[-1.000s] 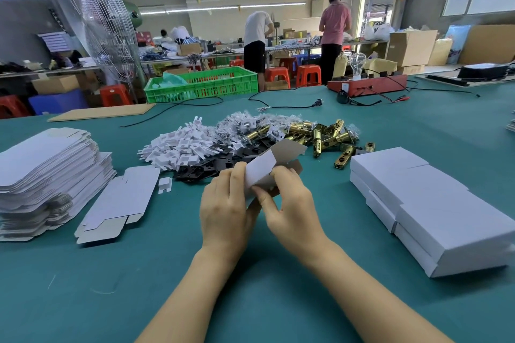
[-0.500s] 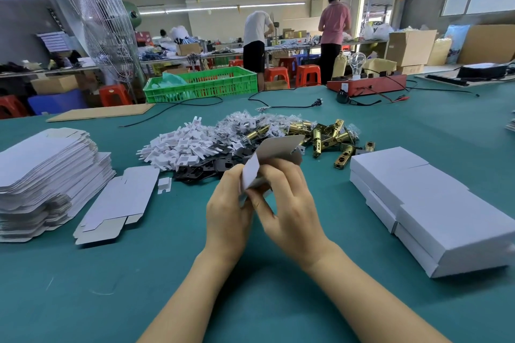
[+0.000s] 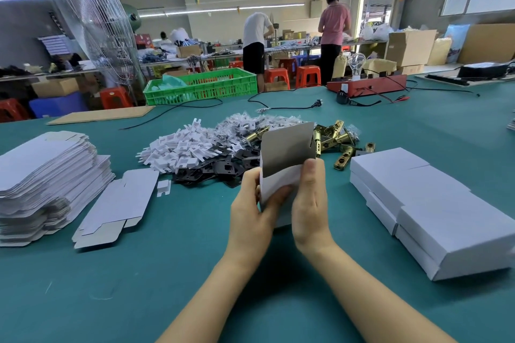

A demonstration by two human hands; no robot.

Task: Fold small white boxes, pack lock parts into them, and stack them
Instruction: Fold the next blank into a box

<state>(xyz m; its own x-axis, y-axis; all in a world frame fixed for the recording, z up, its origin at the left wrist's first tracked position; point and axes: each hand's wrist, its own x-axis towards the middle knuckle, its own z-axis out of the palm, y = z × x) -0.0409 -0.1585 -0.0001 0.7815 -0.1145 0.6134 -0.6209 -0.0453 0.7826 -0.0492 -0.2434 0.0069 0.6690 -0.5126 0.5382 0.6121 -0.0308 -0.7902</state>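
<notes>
Both hands hold a small white box (image 3: 281, 175) upright above the green table (image 3: 167, 273); its grey-lined flap stands open at the top. My left hand (image 3: 252, 214) grips its left side and my right hand (image 3: 310, 203) its right side. Behind it lie a heap of white plastic pieces (image 3: 181, 150), black metal plates (image 3: 214, 170) and brass latch bolts (image 3: 334, 139). Finished white boxes (image 3: 434, 203) are stacked at the right. A tall stack of flat box blanks (image 3: 44, 175) sits at the left, with one loose blank (image 3: 117, 209) beside it.
A green crate (image 3: 203, 86), a cardboard sheet (image 3: 103, 114), black cables (image 3: 284, 106) and a red device with a bulb (image 3: 367, 83) lie at the table's far side. A large fan (image 3: 94, 22) stands at the back left. Two people stand at benches behind.
The box has been turned upright and pulled closer, with its flap now pointing up. My hands have shifted from pinching the end to gripping both sides.
</notes>
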